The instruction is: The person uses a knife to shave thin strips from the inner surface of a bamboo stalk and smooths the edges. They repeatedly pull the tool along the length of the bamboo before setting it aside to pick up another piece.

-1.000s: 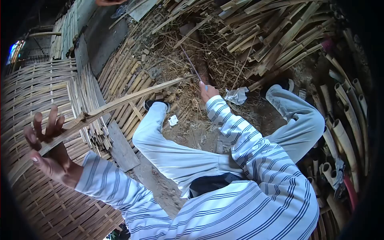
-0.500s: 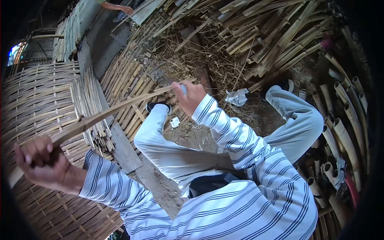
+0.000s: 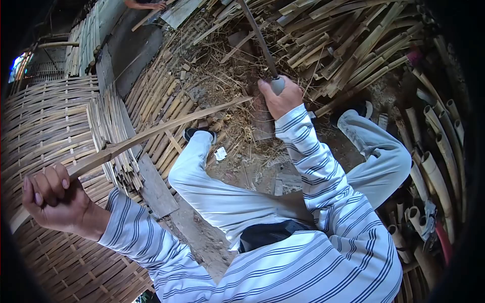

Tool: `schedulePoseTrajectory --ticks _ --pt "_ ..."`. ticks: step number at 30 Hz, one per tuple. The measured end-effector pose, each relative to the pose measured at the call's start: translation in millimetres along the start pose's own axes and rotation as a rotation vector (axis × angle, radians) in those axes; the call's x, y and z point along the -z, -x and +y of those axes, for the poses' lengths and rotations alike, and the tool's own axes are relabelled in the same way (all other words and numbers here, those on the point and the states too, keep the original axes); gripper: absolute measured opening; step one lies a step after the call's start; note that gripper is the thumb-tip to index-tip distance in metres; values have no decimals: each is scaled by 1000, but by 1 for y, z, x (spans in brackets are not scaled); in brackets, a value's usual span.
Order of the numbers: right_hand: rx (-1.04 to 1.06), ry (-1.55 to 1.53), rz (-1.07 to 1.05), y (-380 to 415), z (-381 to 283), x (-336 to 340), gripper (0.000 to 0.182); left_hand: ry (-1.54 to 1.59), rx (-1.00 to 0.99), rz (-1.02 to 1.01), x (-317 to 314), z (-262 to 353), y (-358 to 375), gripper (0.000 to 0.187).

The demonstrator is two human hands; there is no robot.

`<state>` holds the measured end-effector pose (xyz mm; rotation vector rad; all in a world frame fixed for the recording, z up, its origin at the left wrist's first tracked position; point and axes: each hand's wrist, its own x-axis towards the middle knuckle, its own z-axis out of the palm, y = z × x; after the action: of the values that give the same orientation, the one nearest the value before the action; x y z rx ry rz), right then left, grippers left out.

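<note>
My left hand (image 3: 58, 202) is closed round the thick end of a long bamboo strip (image 3: 146, 135), which slants up to the right and tapers to a thin tip near the middle of the view. My right hand (image 3: 284, 97) grips the pale rounded handle (image 3: 277, 85) of a long, narrow dark blade (image 3: 259, 38). The blade points up and away, apart from the strip. Dry shavings (image 3: 237, 121) lie on the ground beneath the strip's tip.
Split bamboo (image 3: 343, 45) is heaped at the upper right, with bamboo tubes (image 3: 437, 174) at the right edge. Woven bamboo matting (image 3: 45, 126) and a bundle of thin strips (image 3: 115, 141) are on the left. Another person's hand (image 3: 159, 5) shows at the top.
My right hand has moved right and slightly up, away from the strip's tip, and the blade now shows. The other person's hand has shifted up, near a strip. My left hand has barely moved.
</note>
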<state>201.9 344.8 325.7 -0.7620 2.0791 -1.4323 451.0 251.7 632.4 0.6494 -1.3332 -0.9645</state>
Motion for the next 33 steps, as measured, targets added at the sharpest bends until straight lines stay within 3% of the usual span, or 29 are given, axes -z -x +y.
schedulePoseTrajectory --ticks 3,5,9,11,13,14,15,17,19,21,22,25,26,28,31,33 --pt "16 -202 -39 19 2 -30 20 -13 -34 13 -6 -2 1 36" --pt "-3 -234 -175 41 -12 -40 16 -36 -39 -2 1 -3 0 37" --pt "66 -76 -433 75 7 -76 23 -182 -228 211 -20 -17 1 39" --pt "94 -48 -494 84 30 -95 25 -178 -158 194 -10 -12 0 39" --pt "-72 124 -500 77 59 -106 25 -156 -103 136 5 -4 0 38" --pt "-89 262 -475 68 88 -114 23 -82 -60 15 12 -1 0 37" --pt "-101 405 -452 65 110 -120 21 -133 -105 76 8 0 4 37" --pt "-12 275 -470 69 92 -112 23 -217 -191 167 -8 -8 5 37" --pt "114 72 -413 71 50 -96 19 -140 -128 110 2 -2 5 38" --pt "-11 -110 -729 62 -36 -70 14 -54 -73 -27 17 3 6 39" --pt "112 -165 -686 64 -45 -69 12 -137 -106 67 11 2 10 40" --pt "239 -229 -507 64 -64 -62 19 -129 -87 99 18 3 12 38" --pt "230 -209 -518 62 -61 -60 31 -124 -84 103 20 2 12 38" --pt "194 -155 -542 64 -49 -62 36 -121 -71 106 24 4 9 38" --pt "189 -76 -546 73 -14 -81 42 62 115 -144 37 11 -1 39" --pt "149 -109 -580 77 11 -98 43 58 112 -130 42 10 -3 40"
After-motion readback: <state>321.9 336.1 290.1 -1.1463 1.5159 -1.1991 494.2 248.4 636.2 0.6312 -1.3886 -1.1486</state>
